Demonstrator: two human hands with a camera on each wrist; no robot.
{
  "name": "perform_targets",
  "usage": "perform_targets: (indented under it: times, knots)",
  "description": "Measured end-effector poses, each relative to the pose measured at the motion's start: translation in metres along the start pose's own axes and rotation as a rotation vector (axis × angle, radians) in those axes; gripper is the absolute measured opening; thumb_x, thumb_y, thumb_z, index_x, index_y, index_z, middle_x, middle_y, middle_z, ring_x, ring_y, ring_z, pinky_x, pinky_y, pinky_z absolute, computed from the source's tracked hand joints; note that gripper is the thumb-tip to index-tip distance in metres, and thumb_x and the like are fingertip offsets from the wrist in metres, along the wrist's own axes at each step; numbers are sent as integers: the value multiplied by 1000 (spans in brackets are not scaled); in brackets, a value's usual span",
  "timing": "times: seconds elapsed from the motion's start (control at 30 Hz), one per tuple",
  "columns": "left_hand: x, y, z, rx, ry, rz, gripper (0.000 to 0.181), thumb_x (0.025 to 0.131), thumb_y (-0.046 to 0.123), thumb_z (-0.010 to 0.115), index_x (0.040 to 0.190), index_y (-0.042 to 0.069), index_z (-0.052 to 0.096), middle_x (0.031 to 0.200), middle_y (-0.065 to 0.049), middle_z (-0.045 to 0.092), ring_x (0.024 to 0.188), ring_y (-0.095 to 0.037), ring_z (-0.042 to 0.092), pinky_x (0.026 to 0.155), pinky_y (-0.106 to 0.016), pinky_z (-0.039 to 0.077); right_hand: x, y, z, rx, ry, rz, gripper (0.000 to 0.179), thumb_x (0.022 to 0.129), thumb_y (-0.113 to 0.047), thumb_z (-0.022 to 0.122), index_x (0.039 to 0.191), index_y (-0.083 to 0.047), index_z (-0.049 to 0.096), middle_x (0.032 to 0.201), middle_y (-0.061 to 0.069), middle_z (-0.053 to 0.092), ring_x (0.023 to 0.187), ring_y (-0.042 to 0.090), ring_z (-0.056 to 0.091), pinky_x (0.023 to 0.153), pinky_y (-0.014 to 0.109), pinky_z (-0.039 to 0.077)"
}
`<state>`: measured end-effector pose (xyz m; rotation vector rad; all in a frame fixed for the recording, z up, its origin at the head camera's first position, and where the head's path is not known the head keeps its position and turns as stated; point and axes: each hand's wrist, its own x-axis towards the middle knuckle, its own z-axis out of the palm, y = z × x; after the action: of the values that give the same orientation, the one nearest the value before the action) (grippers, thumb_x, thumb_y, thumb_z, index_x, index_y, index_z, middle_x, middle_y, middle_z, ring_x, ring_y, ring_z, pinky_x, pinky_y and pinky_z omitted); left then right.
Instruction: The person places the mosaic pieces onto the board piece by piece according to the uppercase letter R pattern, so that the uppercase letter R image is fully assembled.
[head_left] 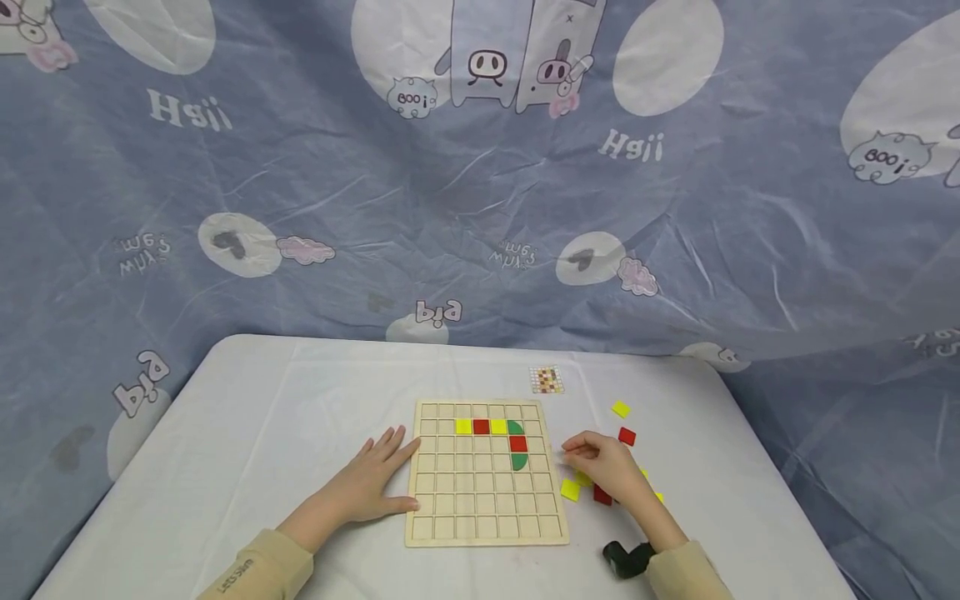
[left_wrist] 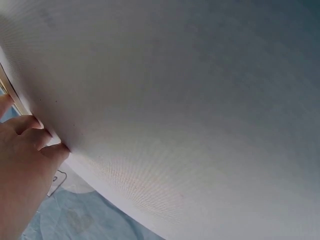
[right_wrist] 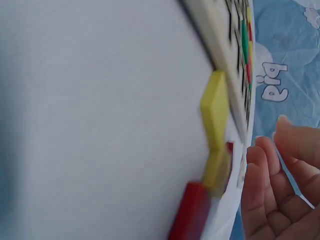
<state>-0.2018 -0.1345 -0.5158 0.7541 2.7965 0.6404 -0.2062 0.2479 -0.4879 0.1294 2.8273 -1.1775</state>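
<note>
A wooden grid board (head_left: 487, 536) lies on the white table. Its second row holds yellow and red square tiles, with a green quarter-round piece (head_left: 515, 427) at their right end. Below that piece sit a red tile (head_left: 518, 444) and another green piece (head_left: 519, 462). My left hand (head_left: 367, 479) rests beside the board, fingers spread, with thumb and fingertips at its left edge. My right hand (head_left: 603, 467) hovers just right of the board above loose tiles. In the right wrist view its fingers (right_wrist: 254, 185) are loosely bent, apart from the thumb, and nothing shows between them.
Loose yellow tiles (head_left: 570, 490) and red tiles (head_left: 602, 494) lie right of the board, partly under the right hand. A small pattern card (head_left: 547, 380) lies behind the board. A black object (head_left: 626, 559) sits by the right wrist. A printed blue cloth (head_left: 465, 183) hangs behind the table.
</note>
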Motion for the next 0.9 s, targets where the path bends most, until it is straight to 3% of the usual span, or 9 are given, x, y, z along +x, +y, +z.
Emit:
perform_targets:
  times: [0.3, 0.9]
  knots:
    - [0, -2, 0, 4, 6, -5, 94, 82, 60, 69, 154, 10, 33, 161, -24, 23, 150, -43, 19, 119, -62, 19, -11, 25, -6, -121, 17, 18, 20, 78, -8, 82, 94, -10, 71, 85, 0, 64, 76, 13, 56, 63, 20, 49]
    - [0, -1, 1, -5, 7, 16, 93, 83, 58, 69, 154, 9, 33, 160, -25, 23, 149, -44, 19, 118, -63, 19, -9, 23, -8, -156, -20, 32, 25, 74, -7, 84, 95, -9, 70, 84, 0, 63, 76, 13, 55, 64, 22, 49]
